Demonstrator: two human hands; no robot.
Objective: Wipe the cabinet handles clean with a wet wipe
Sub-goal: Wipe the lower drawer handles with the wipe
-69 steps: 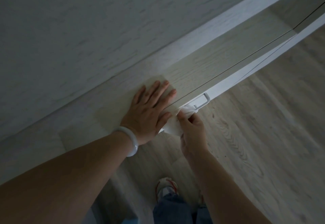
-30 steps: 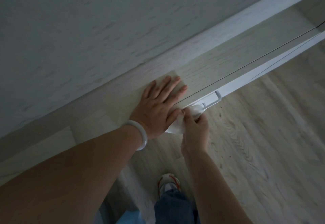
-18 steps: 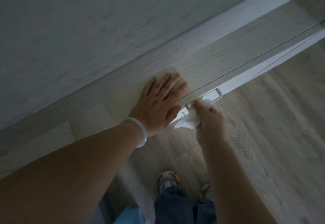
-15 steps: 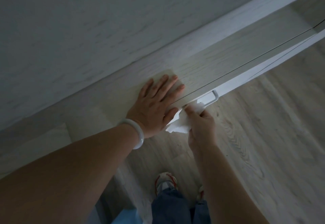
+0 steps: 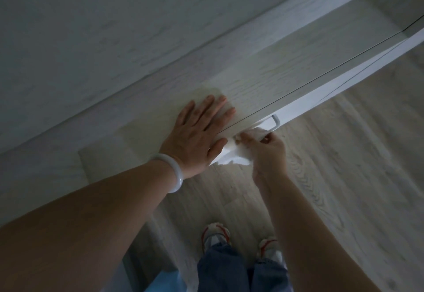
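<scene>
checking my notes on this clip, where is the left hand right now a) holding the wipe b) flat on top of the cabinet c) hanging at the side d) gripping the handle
b: the left hand, with a pale bangle on its wrist, lies open and flat on the light wood-grain cabinet top, while the right hand presses the crumpled white wet wipe against the white bar handle.

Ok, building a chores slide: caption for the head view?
Right hand rubs a wet wipe along the cabinet handle while the left hand rests flat on top.
</scene>
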